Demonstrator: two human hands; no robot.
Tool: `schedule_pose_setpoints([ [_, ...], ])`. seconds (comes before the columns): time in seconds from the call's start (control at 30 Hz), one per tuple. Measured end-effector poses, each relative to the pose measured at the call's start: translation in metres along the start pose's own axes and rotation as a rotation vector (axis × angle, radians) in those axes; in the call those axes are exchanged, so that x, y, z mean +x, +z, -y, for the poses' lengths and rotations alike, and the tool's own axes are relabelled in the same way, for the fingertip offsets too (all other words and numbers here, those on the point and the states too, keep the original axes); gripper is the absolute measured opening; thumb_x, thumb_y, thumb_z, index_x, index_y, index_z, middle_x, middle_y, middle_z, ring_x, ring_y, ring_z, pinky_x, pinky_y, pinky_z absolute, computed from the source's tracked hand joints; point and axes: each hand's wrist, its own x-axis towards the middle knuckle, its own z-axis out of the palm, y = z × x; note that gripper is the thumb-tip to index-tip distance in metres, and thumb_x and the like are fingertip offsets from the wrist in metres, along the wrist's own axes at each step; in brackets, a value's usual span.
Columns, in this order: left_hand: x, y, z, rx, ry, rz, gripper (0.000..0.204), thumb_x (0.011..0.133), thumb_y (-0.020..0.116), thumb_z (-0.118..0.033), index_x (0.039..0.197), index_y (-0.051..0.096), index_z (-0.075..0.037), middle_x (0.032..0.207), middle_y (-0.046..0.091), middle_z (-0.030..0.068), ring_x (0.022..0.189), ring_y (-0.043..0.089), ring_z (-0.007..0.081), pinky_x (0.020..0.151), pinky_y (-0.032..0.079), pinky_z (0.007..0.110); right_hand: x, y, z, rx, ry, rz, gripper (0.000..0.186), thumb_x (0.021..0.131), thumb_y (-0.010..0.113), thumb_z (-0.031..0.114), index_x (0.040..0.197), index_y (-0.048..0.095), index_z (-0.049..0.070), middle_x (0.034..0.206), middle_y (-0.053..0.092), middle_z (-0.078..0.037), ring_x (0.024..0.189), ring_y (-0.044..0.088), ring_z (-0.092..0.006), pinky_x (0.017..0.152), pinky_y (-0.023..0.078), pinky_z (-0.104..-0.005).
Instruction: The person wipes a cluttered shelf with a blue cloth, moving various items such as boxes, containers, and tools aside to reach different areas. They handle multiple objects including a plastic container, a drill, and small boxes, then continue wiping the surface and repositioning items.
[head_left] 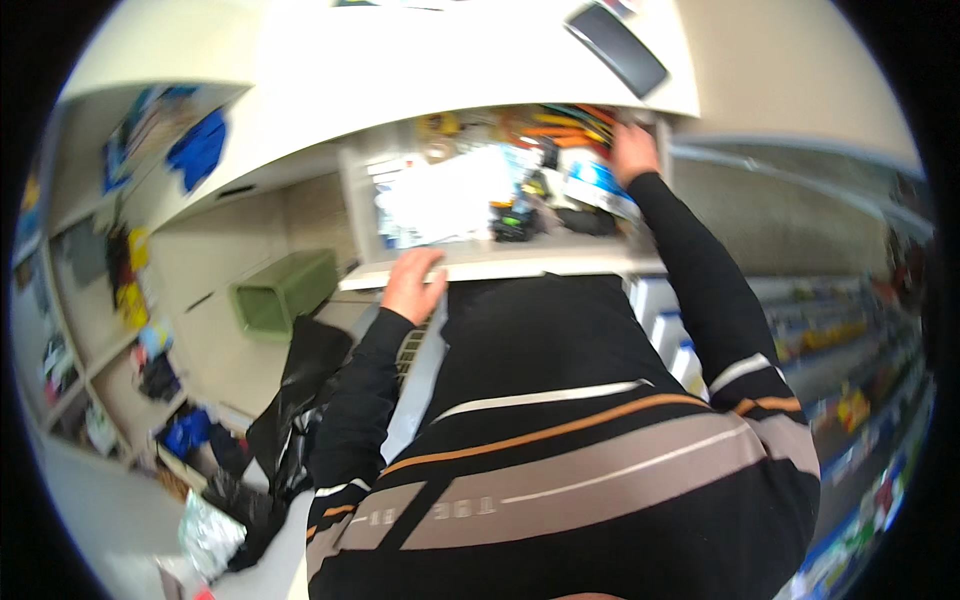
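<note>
A pulled-out white drawer (530, 265) full of mixed items lies in front of me, under the white tabletop. At its front edge, toward the left corner, rests my left hand (413, 285), thumb and fingers apart and nothing in it. My right hand (634, 152) reaches into the far right corner of the drawer, beside several orange and dark pen-like sticks (560, 130). Motion blur and the hand itself hide its fingertips. White papers (450, 195) fill the drawer's left half. A blue-and-white packet (597, 183) and a small black item with green (514, 223) lie farther right.
A dark smartphone (617, 48) lies on the white tabletop (430, 60) near its right end. Left of the drawer stands a green bin (285, 290), with black plastic bags (305, 385) near it. Cluttered shelves (95, 370) line the far left; racks of colourful goods (850, 400) run along the right.
</note>
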Motion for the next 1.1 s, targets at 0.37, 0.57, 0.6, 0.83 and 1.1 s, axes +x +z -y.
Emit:
schedule_pose_setpoints([
  [0.37,-0.006,-0.030,0.036,0.188,0.024,-0.107,0.024,0.080,0.077,-0.020,0.101,0.072,-0.010,0.106,0.067,0.0047,0.108,0.061,0.0290,0.096,0.046,0.044,-0.109,-0.052,0.090,0.707,-0.418,0.384,0.021,0.087,0.069,0.016,0.104,0.069,0.003,0.093,0.068,-0.018,0.090,0.067,-0.0377,0.081,0.054,-0.0438],
  [0.57,0.052,-0.125,0.078,0.102,0.098,-0.482,0.030,0.080,0.077,-0.017,0.106,0.071,-0.007,0.118,0.065,0.0152,0.117,0.059,0.0344,0.103,0.047,0.043,-0.103,-0.066,0.114,0.496,-0.574,0.555,0.033,0.079,0.079,0.019,0.108,0.070,0.006,0.097,0.067,-0.016,0.098,0.065,-0.0369,0.085,0.053,-0.0447],
  [0.6,0.072,-0.166,0.087,0.186,0.090,-0.583,0.031,0.079,0.077,-0.018,0.108,0.070,-0.007,0.120,0.064,0.0170,0.119,0.058,0.0353,0.105,0.046,0.044,-0.101,-0.071,0.117,0.408,-0.614,0.501,0.032,0.077,0.080,0.018,0.106,0.071,0.009,0.097,0.067,-0.013,0.097,0.066,-0.0358,0.083,0.053,-0.0453],
  [0.83,0.139,-0.326,0.184,0.591,-0.232,-0.747,0.070,0.076,0.084,-0.030,0.140,0.057,-0.017,0.152,0.039,0.0162,0.141,0.034,0.0393,0.110,0.037,0.056,-0.138,-0.082,0.143,0.190,-0.347,0.242,0.024,0.074,0.079,0.015,0.097,0.073,0.015,0.093,0.066,-0.005,0.097,0.063,-0.0308,0.082,0.048,-0.0459],
  [1.1,0.247,-0.377,0.174,-0.179,0.092,-0.788,0.057,0.080,0.080,-0.027,0.127,0.063,0.001,0.114,0.071,0.0230,0.102,0.069,0.0373,0.089,0.054,0.044,-0.167,-0.078,0.188,0.069,-0.076,-0.076,0.016,0.080,0.066,0.004,0.094,0.070,0.010,0.101,0.066,-0.010,0.100,0.060,-0.0360,0.083,0.049,-0.0482],
])
